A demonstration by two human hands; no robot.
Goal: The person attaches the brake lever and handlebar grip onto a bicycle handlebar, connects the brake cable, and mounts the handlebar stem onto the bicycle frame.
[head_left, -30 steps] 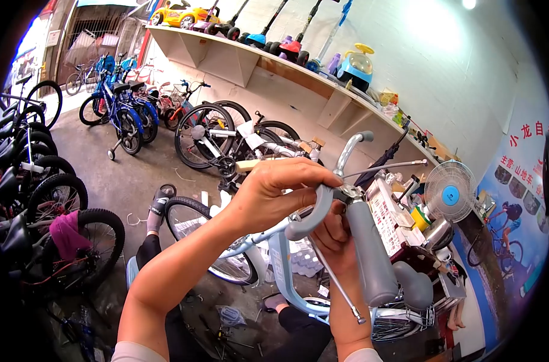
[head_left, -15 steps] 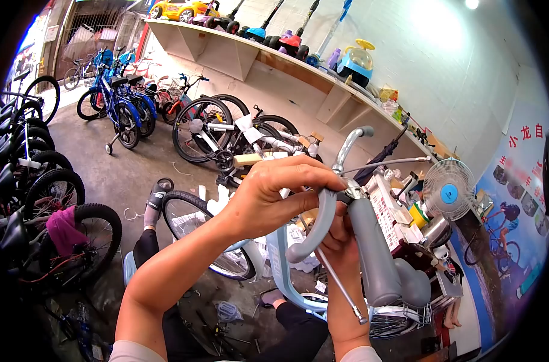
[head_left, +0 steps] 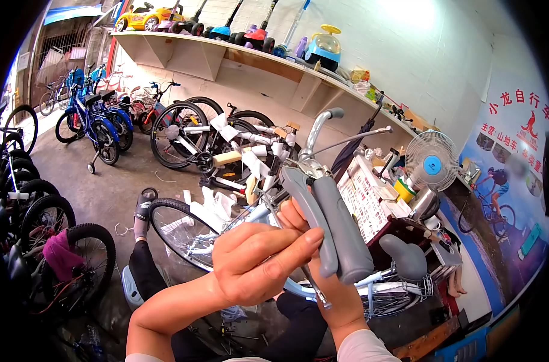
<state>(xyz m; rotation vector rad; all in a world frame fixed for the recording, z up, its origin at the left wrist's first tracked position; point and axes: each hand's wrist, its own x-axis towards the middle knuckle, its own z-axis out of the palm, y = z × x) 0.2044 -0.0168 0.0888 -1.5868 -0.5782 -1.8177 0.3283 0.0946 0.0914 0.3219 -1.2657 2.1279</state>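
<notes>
A grey brake lever (head_left: 314,220) lies alongside the grey handlebar grip (head_left: 345,232), close under the silver clamp of the handlebar (head_left: 315,136). My left hand (head_left: 256,259) is closed in a pinch, its fingertips at the lever's lower half; what lies between them is hidden. My right hand (head_left: 295,214) reaches up behind the lever, its fingers curled at the lever's inner side and partly covered. A thin silver rod (head_left: 318,292) with a metal tip slants down past my right wrist, its upper part hidden behind my left hand.
Beneath my hands is a light-blue bicycle with a grey saddle (head_left: 402,256) and a front wheel (head_left: 181,229). A thin cable (head_left: 359,142) sticks out rightward. A fan (head_left: 431,161) and a cluttered cabinet (head_left: 371,196) stand at right. Partly wrapped bicycles (head_left: 226,142) lean by the wall.
My left hand has moved down from the lever's clamp to its lower half. The lever has swung from hanging askew to lying along the grip. The view has shifted rightward.
</notes>
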